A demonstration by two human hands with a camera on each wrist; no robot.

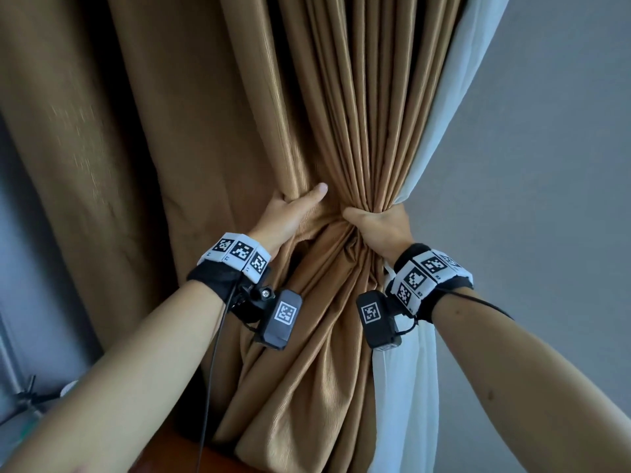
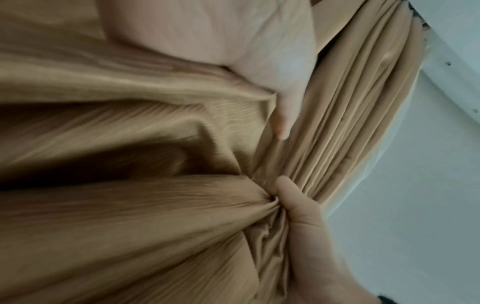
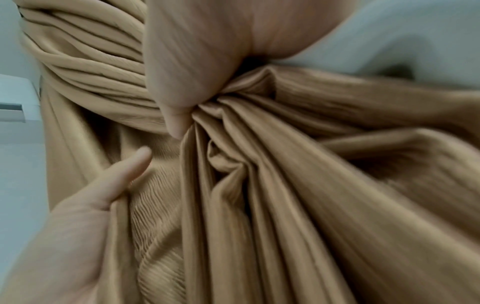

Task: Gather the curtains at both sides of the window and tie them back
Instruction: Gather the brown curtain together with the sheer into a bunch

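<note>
Right hand [image 1: 379, 223] clamped round gathered waist of brown curtain [image 1: 341, 114], pleats fanning above and below fist. Left hand [image 1: 290, 213] just beside it, thumb out, fingers curled round loose fold of same curtain. White sheer [image 1: 444, 131] hangs along curtain's right edge, against grey wall [image 1: 553, 148].
</note>
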